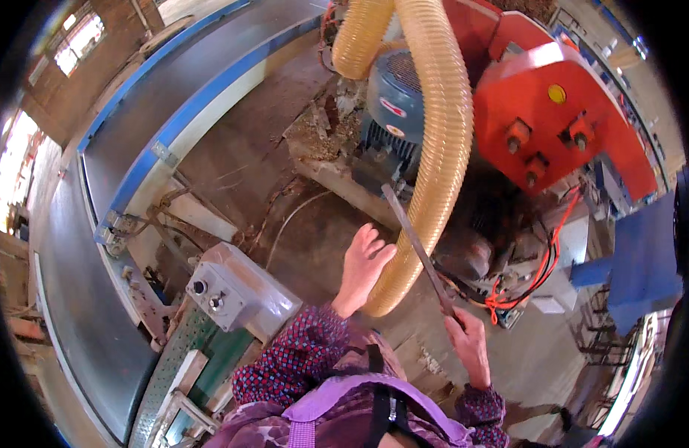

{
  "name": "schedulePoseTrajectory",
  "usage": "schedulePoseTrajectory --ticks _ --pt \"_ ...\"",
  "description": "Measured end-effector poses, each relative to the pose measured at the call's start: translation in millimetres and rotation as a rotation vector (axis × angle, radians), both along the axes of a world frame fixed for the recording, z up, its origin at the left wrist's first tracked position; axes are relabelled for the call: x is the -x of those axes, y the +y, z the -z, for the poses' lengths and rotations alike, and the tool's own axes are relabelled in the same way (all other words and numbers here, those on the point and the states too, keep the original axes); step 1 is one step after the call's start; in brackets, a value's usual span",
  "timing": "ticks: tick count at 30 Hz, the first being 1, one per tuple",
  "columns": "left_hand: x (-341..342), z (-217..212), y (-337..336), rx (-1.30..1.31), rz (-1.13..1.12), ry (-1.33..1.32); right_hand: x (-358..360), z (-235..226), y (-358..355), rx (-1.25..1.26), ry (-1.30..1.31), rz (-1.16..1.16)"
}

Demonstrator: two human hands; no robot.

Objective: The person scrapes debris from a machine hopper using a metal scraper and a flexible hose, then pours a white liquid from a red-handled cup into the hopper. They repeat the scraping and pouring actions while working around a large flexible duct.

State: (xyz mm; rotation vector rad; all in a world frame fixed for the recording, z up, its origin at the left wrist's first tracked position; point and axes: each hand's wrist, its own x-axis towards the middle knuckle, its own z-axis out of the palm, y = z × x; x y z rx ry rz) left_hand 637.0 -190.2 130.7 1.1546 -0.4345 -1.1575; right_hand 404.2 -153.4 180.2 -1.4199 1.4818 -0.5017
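My right hand (pixel 470 342) is closed around the lower end of a long, narrow flat bar (pixel 420 250), grey-brown and apparently metal. The bar slants up and left, crossing in front of a ribbed, yellowish clear hose (pixel 443 127). Beside the hose, my left hand (pixel 361 266) is raised with its thumb apart from loosely bent fingers, and nothing shows in it. The thumb overlaps the hose's edge in the picture; whether they touch I cannot tell. Past the bar's tip stands a blue-green electric motor (pixel 395 97) on a dusty base.
A red machine housing (pixel 561 112) rises at the far right, with orange and black cables (pixel 535 287) below it. A grey control box (pixel 236 291) with knobs sits to my left. Beyond it curves a belt conveyor (pixel 83 299) with blue side rails. A blue metal part (pixel 643 254) stands at right.
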Motion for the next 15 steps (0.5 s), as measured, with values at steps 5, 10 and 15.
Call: schedulePoseTrajectory --ticks 5,10,15 --pt "-56 24 -5 -0.086 -0.228 -0.18 -76 10 -86 -0.039 -0.12 -0.177" --pt "-95 4 -2 -0.08 -0.303 -0.125 -178 13 -153 -0.283 -0.45 -0.18" --pt "-138 -30 9 -0.058 -0.316 -0.093 -294 25 -206 -0.523 -0.717 -0.157"
